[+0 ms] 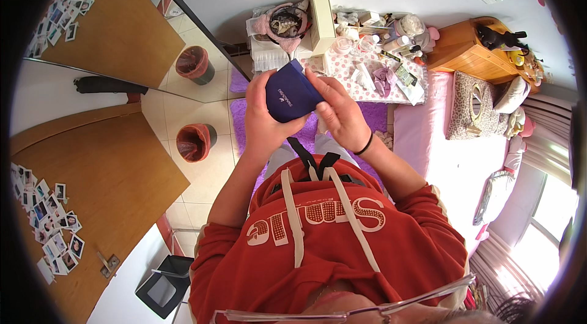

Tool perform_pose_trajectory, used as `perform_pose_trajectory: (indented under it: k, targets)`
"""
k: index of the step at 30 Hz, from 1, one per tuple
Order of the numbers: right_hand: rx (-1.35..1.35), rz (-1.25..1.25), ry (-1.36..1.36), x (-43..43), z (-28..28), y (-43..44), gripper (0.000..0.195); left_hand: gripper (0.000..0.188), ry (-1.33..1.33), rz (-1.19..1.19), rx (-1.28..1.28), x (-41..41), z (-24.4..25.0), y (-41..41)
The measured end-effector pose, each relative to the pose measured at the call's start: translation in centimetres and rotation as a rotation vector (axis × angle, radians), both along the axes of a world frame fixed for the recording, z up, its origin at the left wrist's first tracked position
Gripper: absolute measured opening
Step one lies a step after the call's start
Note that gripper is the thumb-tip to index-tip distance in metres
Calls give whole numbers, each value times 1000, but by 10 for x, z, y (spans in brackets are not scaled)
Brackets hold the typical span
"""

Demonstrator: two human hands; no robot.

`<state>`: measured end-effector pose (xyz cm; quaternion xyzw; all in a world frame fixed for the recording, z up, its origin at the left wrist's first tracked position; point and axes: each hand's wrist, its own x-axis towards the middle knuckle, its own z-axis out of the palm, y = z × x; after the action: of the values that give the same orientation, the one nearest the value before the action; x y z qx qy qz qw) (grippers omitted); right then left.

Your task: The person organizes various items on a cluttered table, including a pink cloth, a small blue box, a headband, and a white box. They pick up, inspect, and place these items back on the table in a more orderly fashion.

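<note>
Both hands hold a small navy blue Swarovski case (pixel 290 94) in front of my body, above the purple rug. My left hand (pixel 263 124) wraps around its left side, with the thumb along the near edge. On the other side, the fingers and thumb of my right hand (pixel 341 115) grip the right edge. The case bears a silver swan mark and lettering on the side that faces me. Whether it is fastened, and what may be inside, I cannot tell. A black band (pixel 365 144) circles my right wrist.
Beyond the hands stands a low table (pixel 341 87) crowded with bottles, a cream box (pixel 323 23) and a pink-rimmed basket. A bed (pixel 415 126) is at right, beside a wooden cabinet (pixel 451 48). At left are a bin (pixel 195 142), a wooden door (pixel 91 159) and a large mirror (pixel 137 39).
</note>
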<state>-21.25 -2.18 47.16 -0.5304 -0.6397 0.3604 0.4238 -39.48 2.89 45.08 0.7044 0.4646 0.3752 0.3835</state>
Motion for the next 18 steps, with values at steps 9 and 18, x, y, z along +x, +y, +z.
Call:
perform_pose_trajectory:
  k: [9,18]
  targets:
    - [-132,30,-26,-9,-17,-3,64,97,-22,-13,-125,-1,-1,-8]
    - [-306,-32,751,-20,-43,-6,40,104,-1037,-334,-769,-13,-36,7]
